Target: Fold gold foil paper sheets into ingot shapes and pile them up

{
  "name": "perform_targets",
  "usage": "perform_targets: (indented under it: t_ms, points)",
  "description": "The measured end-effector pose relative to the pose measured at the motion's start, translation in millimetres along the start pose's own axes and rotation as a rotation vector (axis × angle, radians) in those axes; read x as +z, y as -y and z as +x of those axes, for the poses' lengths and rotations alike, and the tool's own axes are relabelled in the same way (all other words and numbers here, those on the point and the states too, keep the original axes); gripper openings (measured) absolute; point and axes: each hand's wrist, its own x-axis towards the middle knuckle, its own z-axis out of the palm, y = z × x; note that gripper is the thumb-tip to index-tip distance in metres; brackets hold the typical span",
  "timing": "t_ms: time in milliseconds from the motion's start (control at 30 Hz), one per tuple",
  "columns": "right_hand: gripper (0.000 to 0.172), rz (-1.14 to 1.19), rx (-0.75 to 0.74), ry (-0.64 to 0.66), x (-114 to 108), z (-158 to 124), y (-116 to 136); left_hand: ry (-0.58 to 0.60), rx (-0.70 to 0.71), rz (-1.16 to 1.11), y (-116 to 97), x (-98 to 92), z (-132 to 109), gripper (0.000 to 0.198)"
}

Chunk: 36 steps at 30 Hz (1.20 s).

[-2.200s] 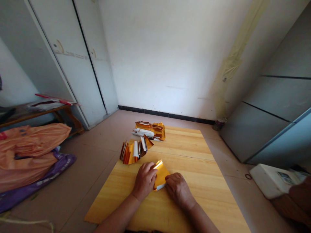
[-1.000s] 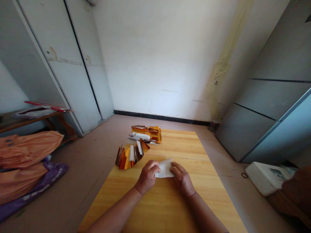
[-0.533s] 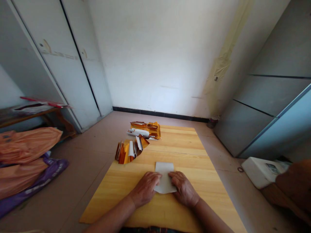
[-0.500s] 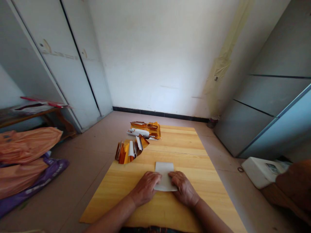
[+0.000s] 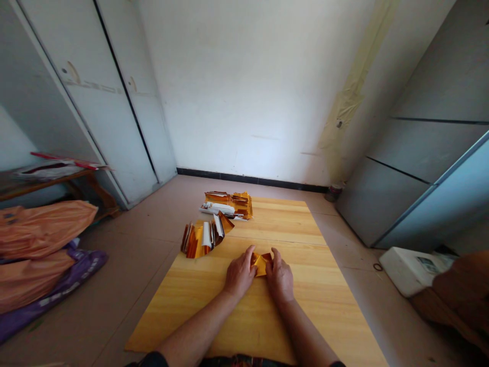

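Note:
Between my two hands is a small piece of shiny gold paper (image 5: 261, 265), its corners folded up, on the wooden table. My left hand (image 5: 241, 272) grips its left side, thumb and fingers closed on the edge. At the opposite side my right hand (image 5: 279, 277) pinches the right edge, with the index finger raised. The fingers partly hide the paper's sides. Up and to the left stands a fan-like bundle of folded gold and white papers (image 5: 206, 237). Behind that lies a second pile of gold and white folded papers (image 5: 233, 205).
The wooden table (image 5: 290, 224) fills the middle. Orange and purple bags (image 5: 42, 244) lie on the left, below a low wooden stand (image 5: 69, 178). At right are a grey cabinet (image 5: 397, 168), a white box (image 5: 408, 270) and a brown item (image 5: 466, 280).
The paper, flat with its pale side up before, now shows gold with raised corners. Both hands have moved forward and turned upright along its sides. The two bundles have stayed put.

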Motion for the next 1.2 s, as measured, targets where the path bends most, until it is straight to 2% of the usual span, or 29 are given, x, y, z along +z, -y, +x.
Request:
perform_targets:
  t_ms: [167, 400, 633, 867, 1033, 1200]
  points:
    - [0.029, -0.206, -0.109, 0.049, -7, 3, 2, 0.044, -0.018, 0.131, -3, -4.8, 0, 0.045]
    - [0.018, -0.249, -0.079, 0.163, -16, 5, 5, 0.112, -0.045, 0.208, -5, -7.3, 5, 0.018]
    - [0.014, -0.241, -0.110, 0.138, -13, 6, 2, 0.154, -0.061, 0.241, -4, -7.0, 8, 0.018]
    - [0.017, -0.266, -0.164, 0.113, -12, 7, 1, 0.127, -0.052, 0.258, -1, -1.3, 9, 0.018]
    - [0.018, -0.279, -0.178, 0.113, -11, 7, -1, 0.112, -0.059, 0.258, -4, -4.2, 8, 0.019]
    - [0.016, -0.315, -0.170, 0.110, -15, 7, 1, 0.049, 0.075, 0.297, -6, -11.1, 7, 0.014]
